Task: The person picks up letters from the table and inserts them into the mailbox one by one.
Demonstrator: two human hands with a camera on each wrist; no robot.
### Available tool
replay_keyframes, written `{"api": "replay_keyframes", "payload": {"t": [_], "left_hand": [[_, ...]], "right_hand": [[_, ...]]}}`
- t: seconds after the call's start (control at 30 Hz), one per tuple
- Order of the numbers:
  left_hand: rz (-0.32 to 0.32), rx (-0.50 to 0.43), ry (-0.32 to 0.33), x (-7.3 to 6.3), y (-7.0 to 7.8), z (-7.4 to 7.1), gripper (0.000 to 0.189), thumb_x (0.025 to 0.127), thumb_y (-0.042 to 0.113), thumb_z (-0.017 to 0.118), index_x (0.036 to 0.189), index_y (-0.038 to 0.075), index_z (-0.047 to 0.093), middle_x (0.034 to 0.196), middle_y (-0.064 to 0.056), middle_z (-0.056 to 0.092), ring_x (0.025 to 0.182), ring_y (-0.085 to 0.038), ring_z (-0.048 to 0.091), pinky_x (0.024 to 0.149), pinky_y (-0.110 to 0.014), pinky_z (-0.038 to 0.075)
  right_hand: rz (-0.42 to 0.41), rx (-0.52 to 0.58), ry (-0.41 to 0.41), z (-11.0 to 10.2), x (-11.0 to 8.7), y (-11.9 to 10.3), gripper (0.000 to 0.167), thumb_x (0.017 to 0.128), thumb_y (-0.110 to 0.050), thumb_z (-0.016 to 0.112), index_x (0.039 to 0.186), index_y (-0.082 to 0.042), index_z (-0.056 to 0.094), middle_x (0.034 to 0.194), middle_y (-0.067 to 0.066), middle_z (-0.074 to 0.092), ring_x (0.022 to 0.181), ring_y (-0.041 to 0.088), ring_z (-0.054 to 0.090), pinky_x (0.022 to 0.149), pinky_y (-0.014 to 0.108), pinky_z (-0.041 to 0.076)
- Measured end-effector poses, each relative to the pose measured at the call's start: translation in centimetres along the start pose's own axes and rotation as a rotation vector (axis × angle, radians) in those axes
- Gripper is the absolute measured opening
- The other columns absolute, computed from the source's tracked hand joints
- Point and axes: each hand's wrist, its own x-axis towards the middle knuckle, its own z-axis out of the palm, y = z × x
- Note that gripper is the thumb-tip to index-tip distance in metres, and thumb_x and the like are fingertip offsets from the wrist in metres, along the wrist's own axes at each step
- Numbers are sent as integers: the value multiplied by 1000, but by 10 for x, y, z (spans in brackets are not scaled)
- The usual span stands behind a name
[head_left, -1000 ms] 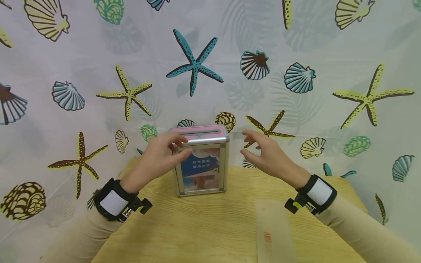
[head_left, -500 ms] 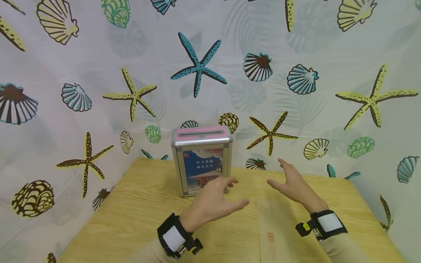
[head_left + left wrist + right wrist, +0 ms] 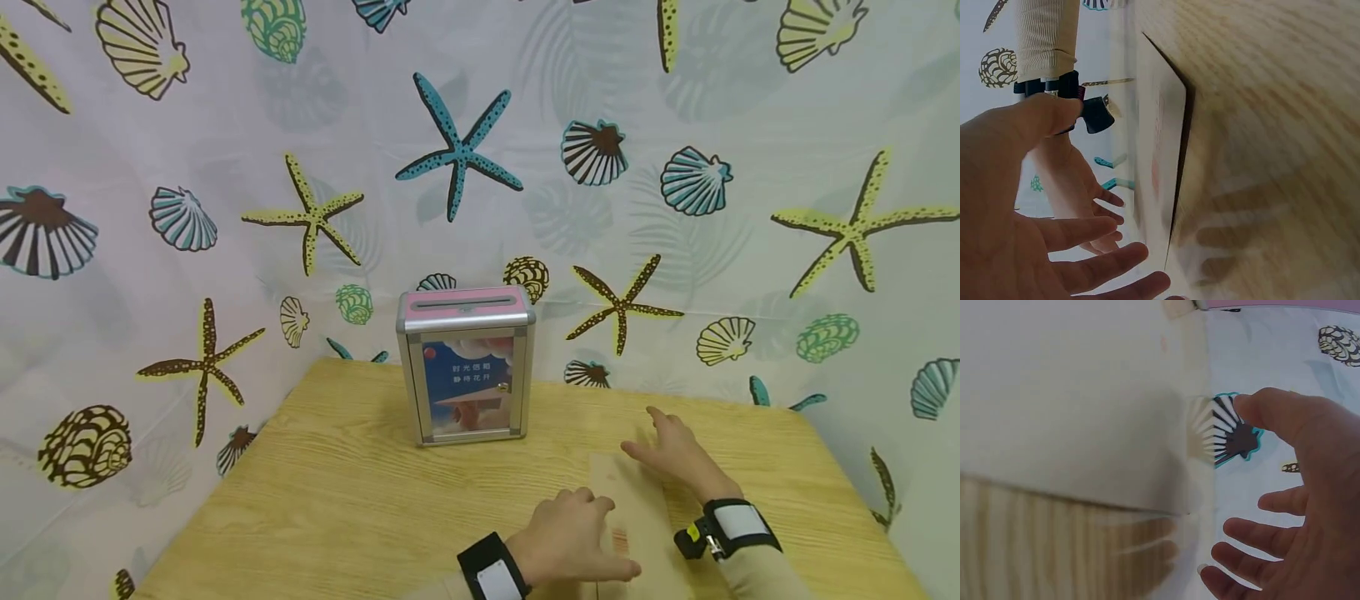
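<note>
A flat tan paper envelope (image 3: 630, 490) with faint red print lies on the wooden table. My left hand (image 3: 567, 535) hovers just over its near left part, thumb and fingers spread. Toward the far right edge of the envelope, my right hand (image 3: 677, 457) is held above the paper, its fingers loosely spread. In the left wrist view the envelope (image 3: 1163, 125) has a slightly raised edge, and no finger visibly grips it. The right wrist view shows my right fingers apart from the envelope (image 3: 1072, 394).
A pink-topped metal box (image 3: 467, 383) with a top slot, a picture front and a small lock stands behind the hands. Behind the wooden table (image 3: 337, 492) hangs a white curtain (image 3: 487, 233) printed with shells and starfish.
My left hand has left the box front and come right and nearer, over the envelope. My right hand has lowered toward the envelope. The box and envelope appear to stay put.
</note>
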Motion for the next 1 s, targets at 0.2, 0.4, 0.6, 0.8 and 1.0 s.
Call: {"api": "replay_keyframes", "payload": {"t": [0.2, 0.4, 0.6, 0.8, 1.0], "left_hand": [[-33, 68, -106, 1, 1, 16, 68, 77, 64, 80, 135, 32, 64, 118, 9, 66, 99, -12, 62, 74, -36, 55], [-24, 180, -81, -1, 5, 22, 52, 76, 59, 85, 118, 30, 72, 108, 10, 63, 91, -10, 57, 71, -33, 52], [-8, 200, -62, 0, 6, 27, 43, 76, 59, 86, 106, 30, 76, 103, 11, 62, 86, -9, 54, 67, -32, 49], [-10, 197, -67, 0, 4, 26, 40, 77, 59, 85, 105, 31, 76, 104, 11, 61, 87, -9, 54, 67, -32, 47], [-14, 214, -70, -1, 4, 26, 39, 78, 59, 84, 105, 32, 76, 104, 10, 61, 88, -10, 53, 68, -33, 47]], "right_hand": [[19, -110, 17, 10, -6, 9, 80, 95, -46, 70, 143, 14, 47, 137, 45, 46, 123, 65, 48, 94, 71, 47], [-40, -188, 83, 19, -11, 12, 54, 93, -41, 73, 115, 8, 70, 120, 35, 59, 104, 57, 59, 83, 67, 52], [-52, -151, 89, 21, -15, 14, 35, 92, -33, 75, 97, 2, 73, 101, 23, 64, 81, 33, 63, 70, 48, 55], [-39, -89, 36, 15, -15, 6, 17, 93, -17, 74, 91, 0, 74, 91, 12, 67, 75, 19, 60, 65, 37, 53], [0, -58, -20, 9, -16, -6, 9, 93, -8, 72, 89, 0, 73, 82, 6, 67, 69, 17, 56, 60, 32, 48]]}}
